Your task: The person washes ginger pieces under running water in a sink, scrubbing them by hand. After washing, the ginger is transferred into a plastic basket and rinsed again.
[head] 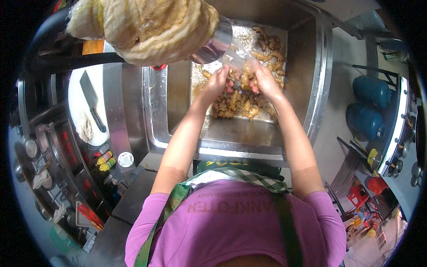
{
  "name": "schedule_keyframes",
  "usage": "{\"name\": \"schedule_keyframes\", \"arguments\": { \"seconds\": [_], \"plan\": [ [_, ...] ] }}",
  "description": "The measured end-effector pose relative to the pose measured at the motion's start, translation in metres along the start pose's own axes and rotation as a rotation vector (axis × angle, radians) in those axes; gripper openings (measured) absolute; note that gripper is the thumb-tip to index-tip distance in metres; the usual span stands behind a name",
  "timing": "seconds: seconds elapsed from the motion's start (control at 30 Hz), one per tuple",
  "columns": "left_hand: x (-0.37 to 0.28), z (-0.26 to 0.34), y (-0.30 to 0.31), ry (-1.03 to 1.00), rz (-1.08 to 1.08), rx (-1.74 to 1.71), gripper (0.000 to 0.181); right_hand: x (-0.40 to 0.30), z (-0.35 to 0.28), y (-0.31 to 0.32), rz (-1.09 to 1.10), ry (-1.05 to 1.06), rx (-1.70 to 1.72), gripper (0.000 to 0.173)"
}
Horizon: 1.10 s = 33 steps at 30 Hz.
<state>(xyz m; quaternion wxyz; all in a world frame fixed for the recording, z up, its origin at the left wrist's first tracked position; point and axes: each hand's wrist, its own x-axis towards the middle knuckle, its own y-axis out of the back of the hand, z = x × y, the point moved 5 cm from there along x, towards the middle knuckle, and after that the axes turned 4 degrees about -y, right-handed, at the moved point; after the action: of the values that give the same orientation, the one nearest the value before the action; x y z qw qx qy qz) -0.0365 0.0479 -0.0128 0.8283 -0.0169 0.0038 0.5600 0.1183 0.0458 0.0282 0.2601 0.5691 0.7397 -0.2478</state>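
Under a stream of water (235, 58), my right hand (267, 81) grips a knobby piece of ginger root (247, 78). My left hand (217, 81) is cupped just left of it with fingers curled; whether it holds a piece is hidden by the fingers and blur. Both hands are inside a stainless steel sink (240, 138). More ginger roots (230, 106) are heaped beneath my hands, and others (268, 41) lie along the sink's right side.
A metal spout (217, 43) wrapped in wet cloth (150, 30) hangs over the sink's upper left. On the left, a cleaver (89, 91) and a crumpled cloth (84, 126) lie on a white cutting board (75, 80). Blue gas cylinders (365, 121) stand to the right.
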Motion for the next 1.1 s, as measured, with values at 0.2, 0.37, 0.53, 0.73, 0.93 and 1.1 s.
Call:
{"name": "schedule_keyframes", "arguments": {
  "seconds": [0.2,0.37,0.53,0.73,0.93,1.1],
  "plan": [
    [-0.010,0.009,-0.026,0.780,0.082,-0.006,0.054,0.006,0.003,-0.019,0.422,0.084,-0.635,0.031],
    [-0.011,-0.034,-0.012,0.307,0.434,0.455,0.061,-0.005,-0.001,-0.038,0.688,1.071,-0.916,0.026],
    [-0.010,0.016,0.005,0.393,0.101,0.287,0.050,0.012,0.031,-0.015,0.080,0.195,-0.606,0.043],
    [-0.019,-0.013,-0.001,0.069,0.231,0.829,0.036,0.022,0.026,-0.006,0.592,0.479,-0.789,0.063],
    [-0.017,0.048,-0.052,0.263,0.152,0.753,0.032,0.019,0.033,-0.014,0.504,0.220,-0.216,0.037],
    [-0.022,0.041,-0.048,0.138,0.067,0.727,0.033,0.028,0.078,-0.020,-0.074,-0.426,0.499,0.026]
  ]
}}
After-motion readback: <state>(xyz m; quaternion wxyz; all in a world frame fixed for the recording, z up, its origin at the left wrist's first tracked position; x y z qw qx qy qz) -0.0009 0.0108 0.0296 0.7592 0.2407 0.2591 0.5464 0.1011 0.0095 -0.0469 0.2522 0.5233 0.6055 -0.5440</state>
